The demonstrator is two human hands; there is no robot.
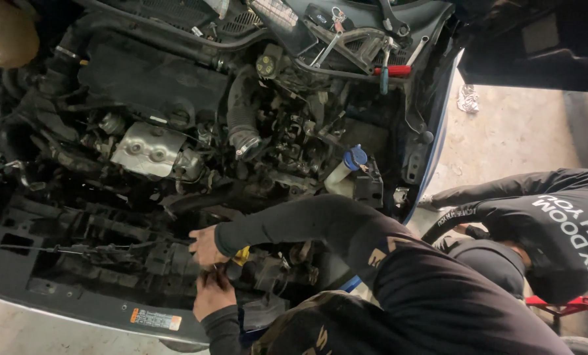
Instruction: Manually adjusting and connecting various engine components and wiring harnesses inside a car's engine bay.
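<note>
Fingers of the R hand (208, 246) curl down, tips out of sight behind a dark fitting (231, 270) low at the front of an engine bay. How tight they close, or whether they grip at all, can't be told. Just below, the L hand (214, 294) is bunched, its fingers tucked toward the same fitting and touching or nearly touching the R. Its hold is hidden too. The fitting sits between the 2 hands, just beside a yellow cap (242, 255) and just behind the front panel (77, 306), which carries an orange-and-white label (156, 320). Both arms are in black sleeves, the R reaching in from the right over the bay, the L coming up from the bottom edge. Further back are a silver heat shield (148, 150), a ribbed hose (241, 115) and a blue cap (355, 158). A red-handled tool (391, 70) lies well apart at the rear. At right a co-worker (557, 230) in a black top bends over the concrete floor (517, 131), clear of the bay. Judging by the cramped spot, work here likely goes best by feel: 1 hand steadying the fitting, the other making short, square moves, wrists kept off nearby wiring & sharp edges, w/ nothing let drop into the gaps below.
</note>
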